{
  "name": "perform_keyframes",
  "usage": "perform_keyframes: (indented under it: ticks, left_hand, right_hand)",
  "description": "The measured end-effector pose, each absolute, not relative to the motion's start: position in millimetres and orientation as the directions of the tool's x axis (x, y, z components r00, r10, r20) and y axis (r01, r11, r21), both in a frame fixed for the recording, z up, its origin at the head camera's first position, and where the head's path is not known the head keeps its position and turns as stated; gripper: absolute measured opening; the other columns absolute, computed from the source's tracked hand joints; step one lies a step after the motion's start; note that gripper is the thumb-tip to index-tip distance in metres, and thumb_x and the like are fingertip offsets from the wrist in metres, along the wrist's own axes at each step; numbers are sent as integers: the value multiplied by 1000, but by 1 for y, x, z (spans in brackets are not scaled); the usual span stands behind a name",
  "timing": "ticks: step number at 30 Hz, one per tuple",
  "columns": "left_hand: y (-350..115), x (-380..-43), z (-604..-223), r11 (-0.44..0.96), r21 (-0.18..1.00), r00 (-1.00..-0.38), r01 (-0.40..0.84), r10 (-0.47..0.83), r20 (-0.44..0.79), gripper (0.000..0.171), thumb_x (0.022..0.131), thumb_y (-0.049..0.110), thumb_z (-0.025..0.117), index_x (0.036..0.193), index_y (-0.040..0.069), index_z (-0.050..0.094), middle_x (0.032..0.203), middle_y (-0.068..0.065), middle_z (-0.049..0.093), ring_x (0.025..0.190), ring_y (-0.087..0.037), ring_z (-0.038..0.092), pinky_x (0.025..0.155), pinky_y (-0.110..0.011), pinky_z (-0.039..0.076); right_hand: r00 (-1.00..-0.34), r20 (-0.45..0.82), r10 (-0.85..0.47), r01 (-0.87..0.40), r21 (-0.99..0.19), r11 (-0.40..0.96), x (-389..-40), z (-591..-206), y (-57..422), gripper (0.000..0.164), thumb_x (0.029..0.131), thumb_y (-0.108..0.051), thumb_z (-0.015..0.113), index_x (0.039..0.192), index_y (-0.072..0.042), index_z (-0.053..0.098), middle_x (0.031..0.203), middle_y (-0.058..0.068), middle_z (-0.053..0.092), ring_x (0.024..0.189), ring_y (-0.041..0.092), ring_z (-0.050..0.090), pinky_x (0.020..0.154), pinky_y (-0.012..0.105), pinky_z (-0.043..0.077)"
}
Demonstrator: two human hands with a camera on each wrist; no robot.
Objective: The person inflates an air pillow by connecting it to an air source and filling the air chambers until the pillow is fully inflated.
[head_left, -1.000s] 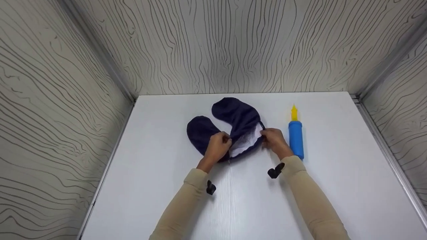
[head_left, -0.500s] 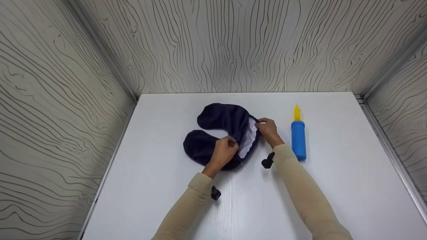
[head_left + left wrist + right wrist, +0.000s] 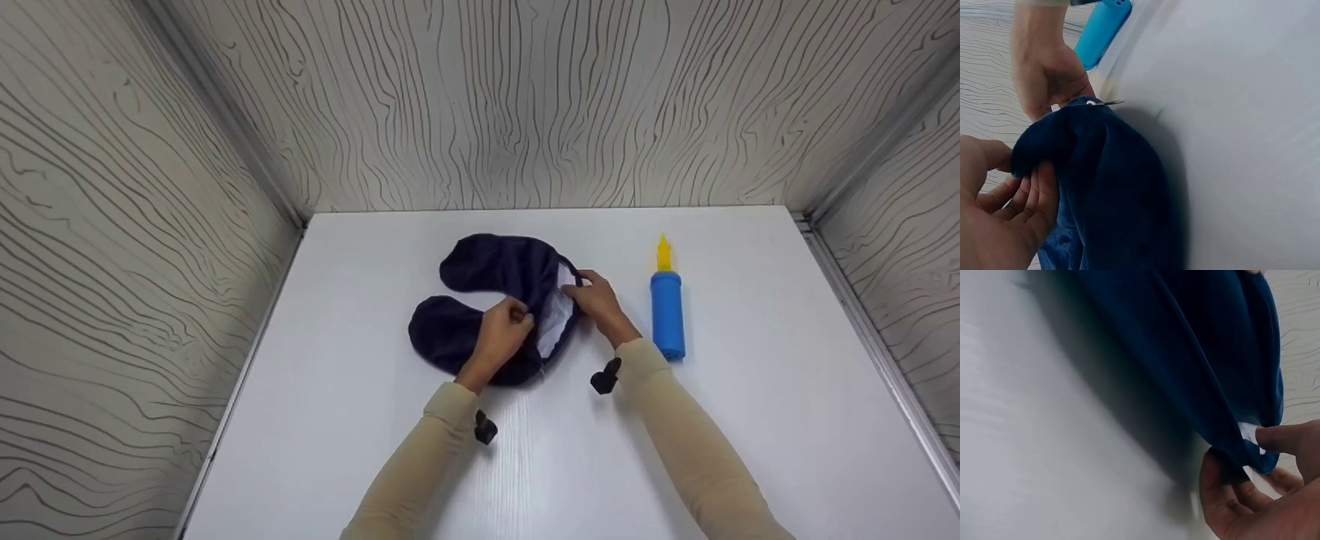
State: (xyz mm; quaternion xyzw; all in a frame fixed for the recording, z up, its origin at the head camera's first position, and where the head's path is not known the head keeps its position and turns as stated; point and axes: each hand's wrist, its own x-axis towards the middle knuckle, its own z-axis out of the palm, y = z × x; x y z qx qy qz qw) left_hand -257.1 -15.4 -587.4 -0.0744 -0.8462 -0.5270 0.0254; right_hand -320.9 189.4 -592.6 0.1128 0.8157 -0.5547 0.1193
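A navy U-shaped neck pillow cover (image 3: 487, 262) lies on the white table, its two rounded ends pointing left. Along its right curve an opening gapes and shows a white inside (image 3: 555, 319). My left hand (image 3: 504, 334) pinches the fabric at the opening's inner edge. At the outer edge my right hand (image 3: 596, 296) grips the rim, thumb on the white inside and fingers beneath. In the left wrist view a small metal zipper pull (image 3: 1107, 103) sticks out from the edge of the cloth. The right wrist view shows the navy fabric (image 3: 1185, 371) pinched between thumb and fingers.
To the right of the right hand lies a blue hand pump (image 3: 667, 315) with a yellow nozzle (image 3: 664, 253). Wood-patterned panels (image 3: 510, 105) enclose the white table (image 3: 337, 450) at the back and both sides. A dark wrist camera (image 3: 486, 429) sits at the left cuff.
The cover has turned counterclockwise, so its ends now point left. My right hand has shifted slightly left and up, and its thumb now lies further inside the opening.
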Motion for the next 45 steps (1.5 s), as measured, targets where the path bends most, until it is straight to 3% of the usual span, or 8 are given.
perform_keyframes:
  ticks: [3,6,13,22,29,39,42,45]
  left_hand:
    - [-17,-261,-589,424,892,-987,156,104,123,10,98,7,69,103,-1,72,94,-11,74,79,-8,61,73,-22,54]
    - [-18,-263,-589,411,898,-987,155,104,122,9,98,8,69,103,0,72,93,-10,74,78,-8,60,71,-22,53]
    - [-20,-265,-591,396,907,-989,145,89,119,10,99,8,69,104,0,71,92,-9,73,76,-9,59,69,-21,51]
    - [-19,-260,-592,385,911,-989,146,77,126,10,97,7,69,103,-1,70,92,-11,74,73,-6,58,68,-20,52]
    - [-16,-259,-592,329,938,-994,108,62,92,11,98,5,68,105,-3,70,93,-13,74,73,-8,63,67,-22,57]
    - [-20,-264,-592,277,957,-996,91,40,83,10,99,5,67,105,-3,67,89,-11,69,63,-9,60,58,-25,60]
    - [-22,-268,-593,278,957,-996,86,34,80,9,99,5,66,104,-3,67,89,-12,70,62,-9,60,56,-26,60]
    - [-24,-271,-597,320,942,-995,98,23,96,9,99,4,67,104,-3,67,91,-14,72,65,-10,61,58,-26,59]
  right_hand:
    - [-934,-357,32,346,-876,337,-309,-593,187,74,100,-24,64,160,5,33,159,30,45,129,34,57,105,42,52]
    - [-925,-380,28,370,-878,304,-296,-596,184,78,100,-24,64,161,8,26,155,32,45,123,34,63,96,38,58]
    - [-937,-348,35,346,-908,236,-269,-606,176,69,100,-10,64,157,6,30,144,34,53,103,27,69,73,28,63]
    - [-965,-258,35,255,-907,335,-276,-616,186,57,97,0,62,152,4,46,153,34,52,128,37,59,94,32,53]
    - [-971,-241,-8,223,-909,351,-296,-613,189,61,95,1,63,154,6,45,147,35,57,128,38,62,94,31,54]
    - [-965,-264,-1,241,-881,408,-301,-607,188,64,99,-14,62,153,12,41,156,35,47,143,46,50,119,53,44]
    - [-963,-271,12,251,-871,423,-300,-606,189,62,101,-18,61,152,11,42,156,34,48,141,44,53,116,50,47]
    - [-959,-280,39,270,-864,425,-299,-607,190,58,103,-20,61,151,9,45,151,34,54,126,36,64,100,37,57]
